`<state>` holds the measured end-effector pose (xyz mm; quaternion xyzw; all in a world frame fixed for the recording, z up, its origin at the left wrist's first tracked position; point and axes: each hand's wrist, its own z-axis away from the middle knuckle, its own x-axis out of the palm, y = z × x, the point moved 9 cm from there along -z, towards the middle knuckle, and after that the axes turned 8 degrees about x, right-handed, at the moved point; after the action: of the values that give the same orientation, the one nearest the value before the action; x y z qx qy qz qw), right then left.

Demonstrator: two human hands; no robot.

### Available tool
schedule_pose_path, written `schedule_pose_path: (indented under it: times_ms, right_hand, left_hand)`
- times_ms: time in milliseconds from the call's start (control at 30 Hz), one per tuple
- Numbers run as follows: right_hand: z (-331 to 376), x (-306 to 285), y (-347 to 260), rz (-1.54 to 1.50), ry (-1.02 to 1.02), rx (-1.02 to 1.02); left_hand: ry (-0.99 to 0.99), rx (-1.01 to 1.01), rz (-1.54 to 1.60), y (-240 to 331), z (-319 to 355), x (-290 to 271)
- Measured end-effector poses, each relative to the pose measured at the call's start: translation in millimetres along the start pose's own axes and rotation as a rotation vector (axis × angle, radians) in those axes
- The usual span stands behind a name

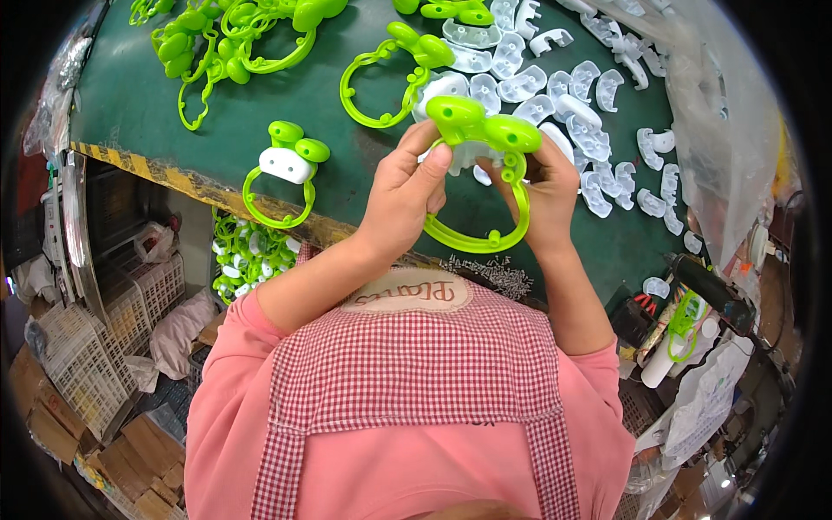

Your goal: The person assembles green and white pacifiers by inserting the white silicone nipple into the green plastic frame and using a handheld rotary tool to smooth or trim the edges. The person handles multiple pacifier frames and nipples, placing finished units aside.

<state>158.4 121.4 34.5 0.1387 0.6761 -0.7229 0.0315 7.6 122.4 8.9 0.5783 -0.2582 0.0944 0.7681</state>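
Observation:
Above the near side of the green table, a bright green plastic ring with two rounded lobes on top (457, 118) is held up between both hands. My left hand (403, 186) pinches it at the left, thumb just under the lobes. On its other side my right hand (548, 186) grips it, with the fingers partly behind the ring. Behind the lobes shows a translucent white piece (472, 154), mostly hidden. A similar green ring fitted with a white cap (288, 165) lies left of my left hand. Another bare green ring (381, 80) rests beyond it.
Many white plastic shells (589, 130) are scattered at the back right. Green rings (251, 39) pile up at the far left. Small screws (494, 277) lie by the table's near edge. Below it stands a container of green and white parts (247, 251). A dark power tool (711, 290) is at the right.

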Motion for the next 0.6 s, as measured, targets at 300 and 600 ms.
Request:
schedule_pose_path:
  times_ms: [300,600]
  right_hand:
    - [17.3,19.5,19.6,-0.329,0.006,0.142]
    - [36.6,37.3,36.6,-0.732,-0.227,0.375]
  left_hand:
    - [-0.020,0.033,0.009,-6.9,7.8,-3.1]
    - [0.051,0.077,-0.258,3.8,14.9,-26.1]
